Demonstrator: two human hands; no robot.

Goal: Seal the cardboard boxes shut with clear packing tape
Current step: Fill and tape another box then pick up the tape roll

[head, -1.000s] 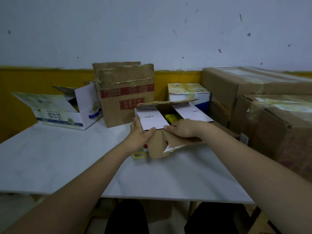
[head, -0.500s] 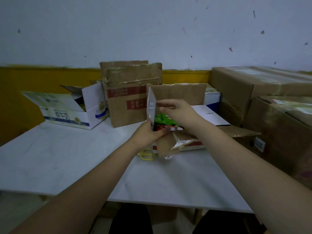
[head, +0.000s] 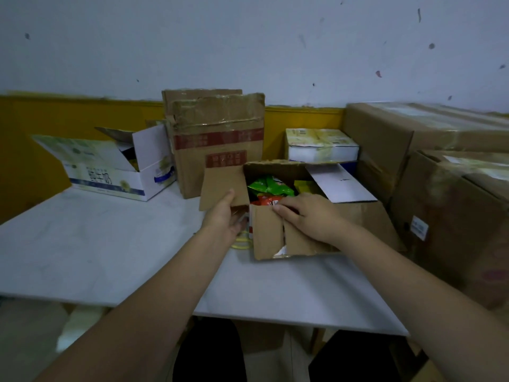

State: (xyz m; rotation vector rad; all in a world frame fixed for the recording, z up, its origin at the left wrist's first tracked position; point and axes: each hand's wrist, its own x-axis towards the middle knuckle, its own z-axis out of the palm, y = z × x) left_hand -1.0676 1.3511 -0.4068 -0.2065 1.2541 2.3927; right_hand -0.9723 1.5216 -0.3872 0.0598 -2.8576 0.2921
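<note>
Hands on the flaps of an open cardboard box [head: 278, 235] at the middle of the white table [head: 110, 244].
The left hand [head: 224, 216] grips the left flap [head: 224, 187], thumb on top, fingers under it; the right hand [head: 308, 216] rests with loosely bent fingers on the near flap, holding nothing. Inside the box lie green, red and yellow snack packets [head: 271, 188]. At 10 o'clock stands an open white carton [head: 115, 172] with blue print that is too blurred to read. At 12 o'clock a tall brown box [head: 217, 144] carries red labels, unreadable. At 3 o'clock big taped boxes [head: 440, 161] are stacked. Something yellow [head: 241, 242] lies on the table under the left hand; I cannot tell what it is.
</note>
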